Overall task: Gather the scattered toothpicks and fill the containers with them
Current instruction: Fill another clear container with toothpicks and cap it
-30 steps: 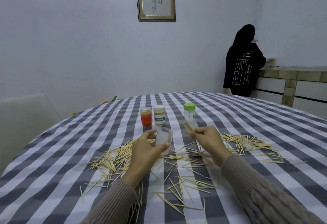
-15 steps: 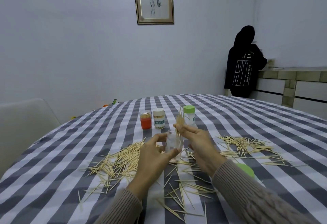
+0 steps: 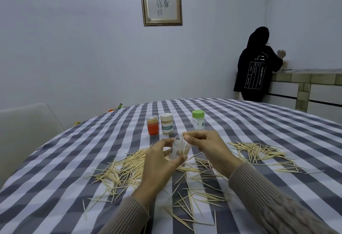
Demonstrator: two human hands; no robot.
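My left hand point(image 3: 157, 163) grips a small clear container point(image 3: 177, 148), held tilted above the table. A bundle of toothpicks point(image 3: 186, 148) sits fanned inside it. My right hand point(image 3: 209, 146) is at the container's mouth, thumb and fingertips curled together by the rim, with no toothpick visible between them. Loose toothpicks lie in a pile at the left point(image 3: 125, 167), another at the right point(image 3: 259, 150), and scattered close to me point(image 3: 192, 196). Behind the hands stand an orange jar point(image 3: 152, 127), a white-lidded jar labelled toothpick point(image 3: 167, 123) and a green-lidded jar point(image 3: 198, 120).
A grey and white checked cloth point(image 3: 249, 122) covers the round table. A pale chair point(image 3: 24, 122) stands at the left edge. A person in a black hooded top point(image 3: 255, 63) stands at a counter in the far right corner.
My right hand brought its toothpick bundle upright over the container and lowered it in; the bundle now sits inside. My left hand lifted the container slightly and tilted it.
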